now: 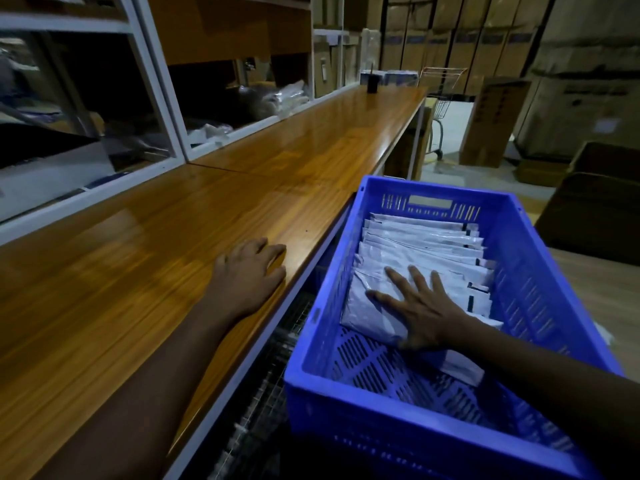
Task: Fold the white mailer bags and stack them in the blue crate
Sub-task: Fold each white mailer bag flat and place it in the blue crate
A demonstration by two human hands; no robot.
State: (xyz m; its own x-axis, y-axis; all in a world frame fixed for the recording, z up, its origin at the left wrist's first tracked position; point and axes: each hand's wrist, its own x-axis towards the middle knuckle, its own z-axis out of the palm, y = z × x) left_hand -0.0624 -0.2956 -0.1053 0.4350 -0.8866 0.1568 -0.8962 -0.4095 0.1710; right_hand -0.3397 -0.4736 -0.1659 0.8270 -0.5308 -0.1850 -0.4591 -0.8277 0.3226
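dim storeroom all round me, with stacked cardboard boxes (485,39) along the far wall and a white-framed shelf unit (156,98) running down the left. the long wooden counter (138,271) stretches from near left to far centre, with a small dark pot (372,84) standing at its far end.

the blue crate (381,420) sits just right of the counter's edge, lower than the counter top. inside it the white mailer bags (415,244) lie folded and overlapped in a row, from the far wall toward the middle. the nearest bag (367,306) lies on top of the row. the crate's near part shows bare slotted floor (363,368). between the counter's edge and the crate's left wall runs a narrow dark gap, with a wire grid (270,375) below it.

my right hand (422,313) reaches in over the crate's near right rim, palm down on the nearest bag. its fingers (398,280) are straight and spread, pressing the bag flat. my left hand (249,275) rests palm down on the counter, close to its right edge. its fingers lie loosely together, slightly bent, holding nothing, and the forearm lies along the wood.
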